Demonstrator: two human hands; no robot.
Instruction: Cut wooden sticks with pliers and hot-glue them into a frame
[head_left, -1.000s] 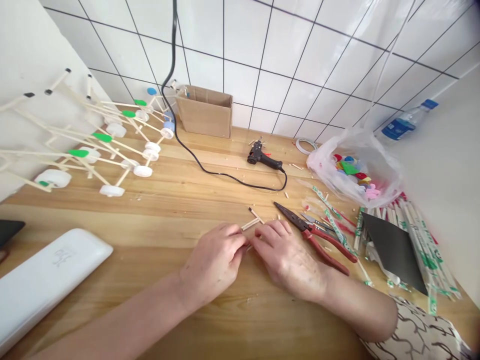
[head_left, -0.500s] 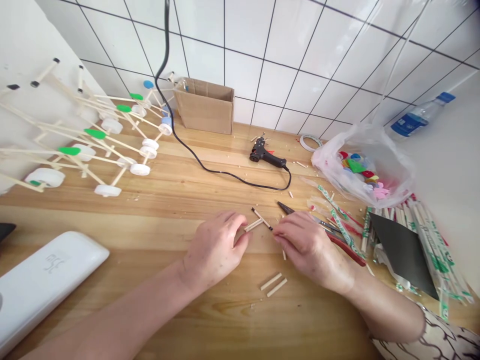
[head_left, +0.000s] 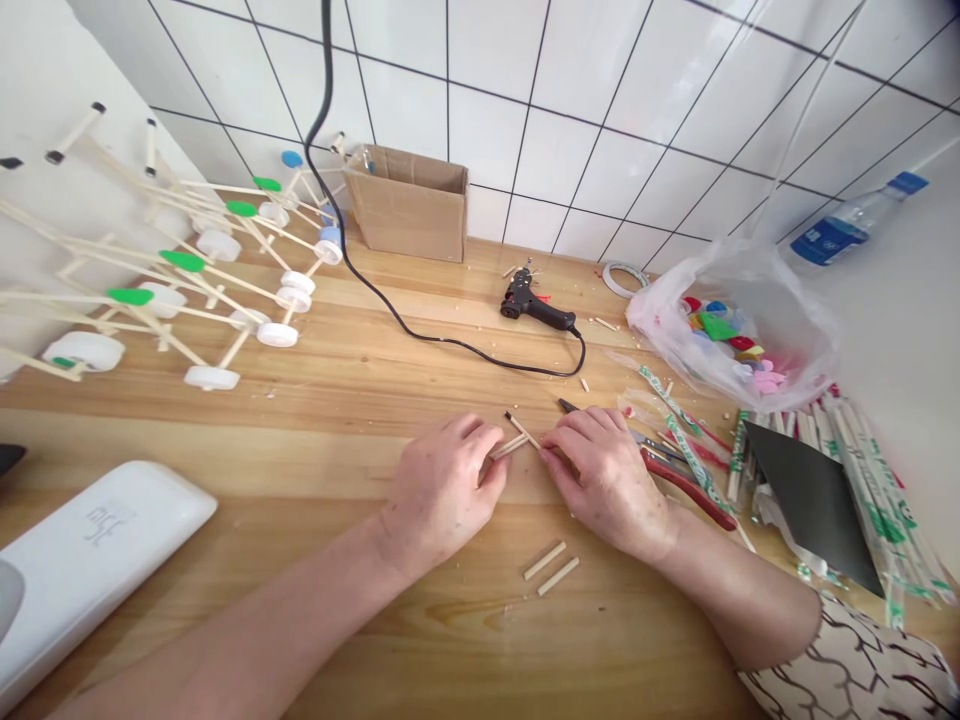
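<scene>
My left hand [head_left: 442, 490] pinches short wooden sticks [head_left: 510, 447] between thumb and forefinger, their free ends pointing right. Against those ends lies a short stick with a black tip [head_left: 519, 425], slanting down to the right. The fingers of my right hand [head_left: 607, 485] close on its lower end and hide it. Two loose short sticks [head_left: 559, 577] lie on the table below the hands. Just beyond my right hand are pliers with red handles [head_left: 686, 490], partly covered by that hand.
A black glue gun [head_left: 536, 302] with its cord lies behind the hands, near a cardboard box [head_left: 409, 205]. Stick frames with white wheels [head_left: 277, 333] stand left. At right are a bag of colourful caps [head_left: 652, 315], tape, wrapped sticks [head_left: 862, 480] and a bottle. A white case [head_left: 112, 540] sits front left.
My right hand has moved slightly left and now covers the lower end of the black-tipped stick. My left hand has shifted slightly right, still holding the sticks.
</scene>
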